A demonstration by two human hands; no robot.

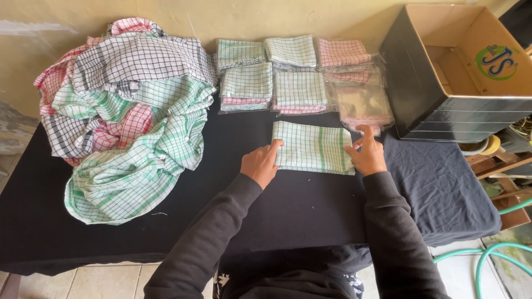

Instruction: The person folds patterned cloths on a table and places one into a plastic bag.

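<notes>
A folded cloth (313, 147), white with a fine green check and broader green stripes near its right end, lies flat on the black-covered table (166, 216). It forms a neat rectangle, slightly skewed, its long sides running left to right, just in front of the packed stacks.

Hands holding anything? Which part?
Nothing lifted. Left hand presses the folded green-checked cloth at its left edge, right hand at its right edge, flat on the table.
</notes>
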